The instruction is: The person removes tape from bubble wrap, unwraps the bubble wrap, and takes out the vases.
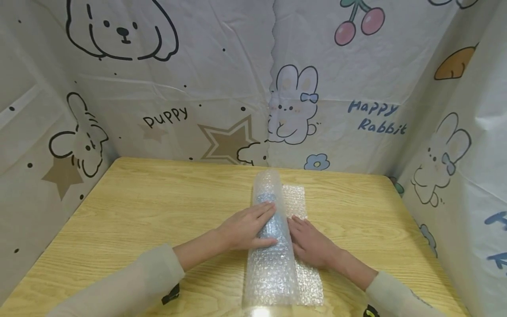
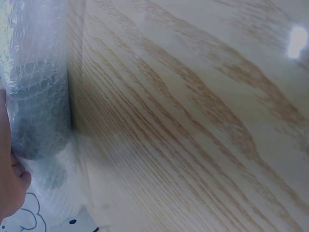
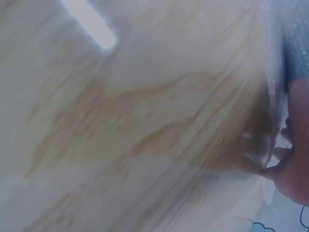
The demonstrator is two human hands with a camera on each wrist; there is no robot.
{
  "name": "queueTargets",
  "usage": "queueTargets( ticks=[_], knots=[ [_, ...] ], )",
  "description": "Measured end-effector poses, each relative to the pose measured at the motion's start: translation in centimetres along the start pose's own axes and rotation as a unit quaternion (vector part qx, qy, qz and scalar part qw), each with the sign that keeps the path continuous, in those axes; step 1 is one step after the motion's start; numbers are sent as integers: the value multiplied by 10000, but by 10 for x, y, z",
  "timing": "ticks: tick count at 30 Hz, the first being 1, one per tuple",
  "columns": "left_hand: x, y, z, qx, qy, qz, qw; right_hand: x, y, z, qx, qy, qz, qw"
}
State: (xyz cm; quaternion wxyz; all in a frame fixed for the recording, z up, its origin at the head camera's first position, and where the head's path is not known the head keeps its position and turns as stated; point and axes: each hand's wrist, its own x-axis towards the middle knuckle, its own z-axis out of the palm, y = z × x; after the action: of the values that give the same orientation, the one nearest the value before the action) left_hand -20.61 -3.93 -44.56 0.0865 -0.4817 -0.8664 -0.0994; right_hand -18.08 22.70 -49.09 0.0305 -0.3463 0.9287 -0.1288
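Observation:
A roll of clear bubble wrap (image 1: pixel 271 273) lies lengthwise on the wooden table, wound round a bluish object whose kind the layers blur. My left hand (image 1: pixel 247 226) rests across the top of the roll, fingers extended over it and thumb apart. On the roll's right side, my right hand (image 1: pixel 313 242) presses the loose flap (image 1: pixel 294 198) with nearly straight fingers, fingertips right at the roll. In the left wrist view the wrapped object (image 2: pixel 41 106) shows dark through the bubbles. The right wrist view catches the flap's edge (image 3: pixel 271 92) beside the fingers.
The wood-grain table (image 1: pixel 158 189) spreads to both sides of the roll. Behind it and at both sides hangs a pale cloth (image 1: pixel 222 79) printed with cartoon animals. Light reflects off the tabletop near the front edge.

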Motion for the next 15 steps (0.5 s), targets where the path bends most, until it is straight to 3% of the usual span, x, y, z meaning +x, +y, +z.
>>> queueTargets(
  ticks=[6, 9, 15],
  knots=[
    [-1, 0, 0, -34, 71, 46, 10000, 3, -10, -9, 1329, 939, 508, 9854],
    [-3, 0, -2, -69, 60, 29, 10000, 3, -15, -13, 1383, 1085, 282, 9840],
    [-5, -1, -3, -80, 109, 92, 9999, 3, -25, -17, 1114, 933, -322, 9889]
  ],
)
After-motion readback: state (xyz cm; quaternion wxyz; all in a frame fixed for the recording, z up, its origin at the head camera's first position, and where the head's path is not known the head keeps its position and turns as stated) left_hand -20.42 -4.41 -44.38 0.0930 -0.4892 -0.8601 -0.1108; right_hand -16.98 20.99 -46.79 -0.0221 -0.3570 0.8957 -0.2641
